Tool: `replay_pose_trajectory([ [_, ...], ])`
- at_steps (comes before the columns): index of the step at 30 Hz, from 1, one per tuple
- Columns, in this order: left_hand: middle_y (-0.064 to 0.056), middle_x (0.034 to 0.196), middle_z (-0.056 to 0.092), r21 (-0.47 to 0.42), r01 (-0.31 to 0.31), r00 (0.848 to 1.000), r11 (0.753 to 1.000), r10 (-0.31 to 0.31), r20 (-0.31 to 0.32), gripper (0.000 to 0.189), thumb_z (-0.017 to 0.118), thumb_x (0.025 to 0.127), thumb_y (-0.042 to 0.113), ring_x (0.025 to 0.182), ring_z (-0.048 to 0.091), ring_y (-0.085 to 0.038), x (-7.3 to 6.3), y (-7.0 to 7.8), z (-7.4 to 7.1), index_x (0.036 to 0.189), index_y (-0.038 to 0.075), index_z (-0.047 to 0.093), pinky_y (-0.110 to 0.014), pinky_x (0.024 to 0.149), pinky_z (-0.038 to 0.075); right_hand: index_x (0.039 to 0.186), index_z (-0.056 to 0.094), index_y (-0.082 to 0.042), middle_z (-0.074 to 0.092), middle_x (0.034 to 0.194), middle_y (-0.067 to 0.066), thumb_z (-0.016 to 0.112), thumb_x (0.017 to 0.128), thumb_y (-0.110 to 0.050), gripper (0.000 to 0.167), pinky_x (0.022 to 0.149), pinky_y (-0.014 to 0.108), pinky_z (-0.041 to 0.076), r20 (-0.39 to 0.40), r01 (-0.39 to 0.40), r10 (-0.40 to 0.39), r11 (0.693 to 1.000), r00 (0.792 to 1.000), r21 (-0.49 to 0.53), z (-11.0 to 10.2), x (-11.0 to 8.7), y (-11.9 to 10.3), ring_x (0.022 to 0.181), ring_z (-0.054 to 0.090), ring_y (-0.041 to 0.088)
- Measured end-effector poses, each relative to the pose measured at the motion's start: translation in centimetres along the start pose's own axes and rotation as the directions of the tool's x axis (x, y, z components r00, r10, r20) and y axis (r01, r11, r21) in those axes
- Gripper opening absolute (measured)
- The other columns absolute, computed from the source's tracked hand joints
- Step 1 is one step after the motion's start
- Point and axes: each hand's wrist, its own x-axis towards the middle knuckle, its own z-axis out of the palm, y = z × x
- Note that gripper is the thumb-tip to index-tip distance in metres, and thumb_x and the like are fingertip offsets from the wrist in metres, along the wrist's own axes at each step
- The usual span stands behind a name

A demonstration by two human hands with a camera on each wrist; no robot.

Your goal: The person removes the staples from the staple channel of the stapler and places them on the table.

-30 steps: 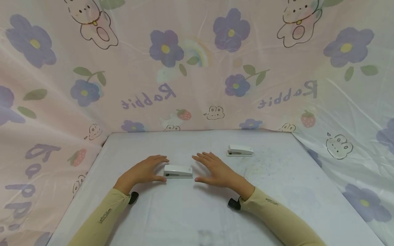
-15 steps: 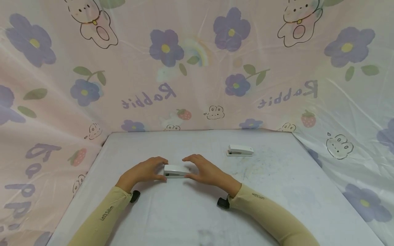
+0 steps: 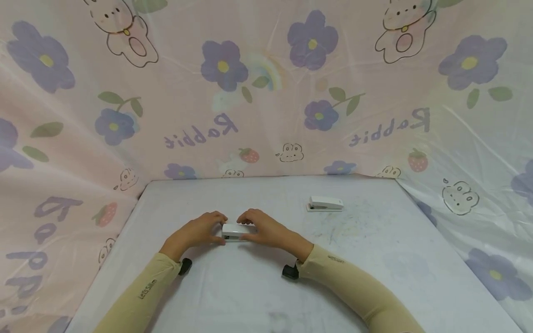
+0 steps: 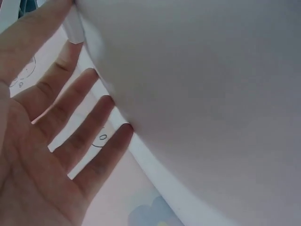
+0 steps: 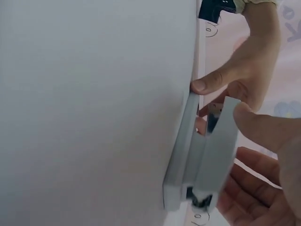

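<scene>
A white stapler [image 3: 234, 229] lies lengthwise on the white table between both hands. At its left end is my left hand [image 3: 197, 231], thumb in front and fingers behind. Its fingers look straight and spread in the left wrist view, with the fingertips [image 4: 126, 129] close to the tabletop. My right hand [image 3: 268, 230] reaches over the stapler's right end and hides it, thumb in front, bent fingers behind. In the right wrist view, the right thumb [image 5: 249, 120] overlaps the upper arm of the stapler [image 5: 214, 160], its fingers loosely spread beyond; contact is unclear.
A second white stapler [image 3: 325, 203] stands farther back on the right side of the table [image 3: 266, 291]. A patterned curtain [image 3: 266, 106] with flowers and rabbits encloses the table at the back and sides. Dark smudges mark the tabletop near the second stapler.
My right hand has moved left, from beside the stapler's right end to over it, and its fingers have bent more. My left hand and both staplers have hardly moved.
</scene>
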Motion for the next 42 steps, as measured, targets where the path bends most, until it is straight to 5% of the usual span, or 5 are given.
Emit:
replay_pose_trajectory([
  [14,-0.010,0.142,0.064,0.038,0.016,1.000,0.999,-0.016,0.012,0.053,0.095,0.083,0.035,0.132,0.059,-0.038,0.4,1.4,-0.8,0.121,0.005,0.074,-0.060,0.103,0.054,0.134,0.066,-0.006,0.066,0.125,0.003,0.079,0.101,-0.026,0.041,0.093,0.023,0.049,0.074,-0.070,0.069,0.997,0.995,0.010,1.4,2.4,-0.3,0.108,0.056,0.010],
  [23,-0.009,0.142,0.064,0.022,0.095,0.995,0.995,-0.095,0.004,0.065,0.094,0.083,0.039,0.136,0.058,-0.039,0.2,1.4,-0.7,0.134,0.007,0.070,-0.070,0.101,0.052,0.125,0.066,-0.009,0.068,0.121,0.000,0.081,0.099,-0.023,0.033,0.095,0.024,0.051,0.065,-0.106,0.099,0.988,0.993,0.111,1.5,2.7,-0.4,0.106,0.061,0.007],
  [42,-0.012,0.142,0.064,0.059,0.084,0.996,0.995,-0.085,0.010,0.070,0.094,0.085,0.035,0.134,0.059,-0.040,-0.1,1.9,-0.1,0.141,0.004,0.066,-0.067,0.097,0.054,0.117,0.063,-0.017,0.067,0.116,-0.007,0.082,0.099,-0.025,0.027,0.099,0.027,0.049,0.053,-0.125,0.117,0.972,0.992,0.197,1.8,2.1,-0.3,0.106,0.059,0.005],
])
